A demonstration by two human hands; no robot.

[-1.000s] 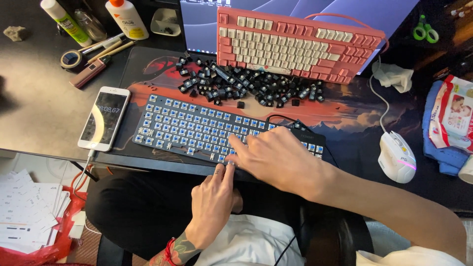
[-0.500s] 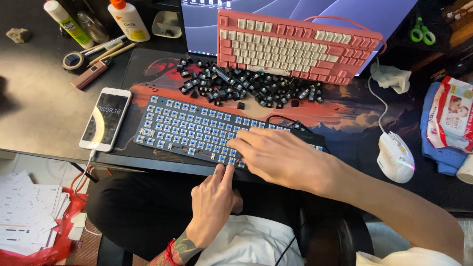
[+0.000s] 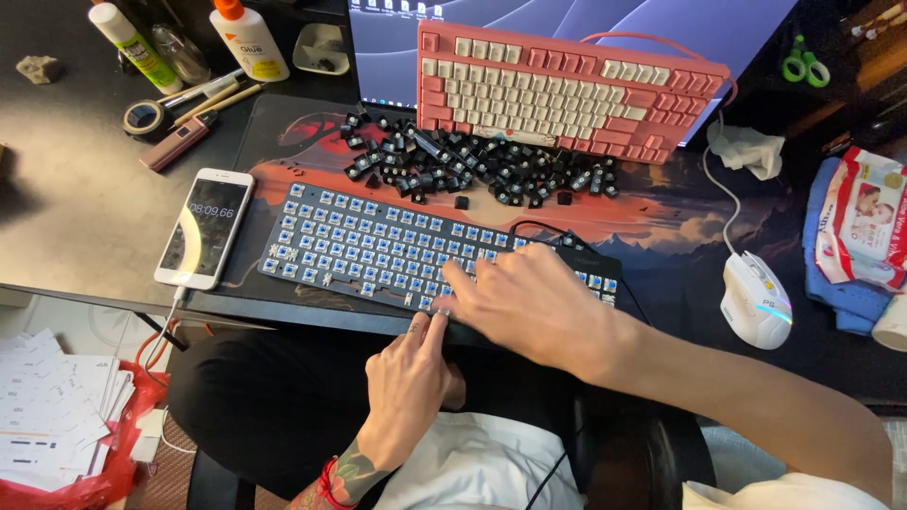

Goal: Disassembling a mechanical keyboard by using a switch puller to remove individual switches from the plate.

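Note:
A dark keyboard (image 3: 378,241) with bare blue switches and no caps lies on the desk mat. My right hand (image 3: 534,307) rests palm down on its right part. Its bent fingertips sit on the bottom rows and hide what is under them. My left hand (image 3: 406,382) reaches up from my lap. Its straight fingers lie close together and touch the keyboard's front edge, right below the right hand's thumb. A heap of black keycaps (image 3: 472,170) lies behind the keyboard. A pink and cream keyboard (image 3: 567,94) leans against the monitor (image 3: 397,38).
A white phone (image 3: 205,229) with a lit screen lies left of the keyboard. A white mouse (image 3: 756,300) and a wipes pack on blue cloth (image 3: 860,236) are at the right. Glue bottles (image 3: 248,38), tape (image 3: 144,117) and pens are back left. Green scissors (image 3: 803,64) are back right. Papers (image 3: 57,397) lie on the floor.

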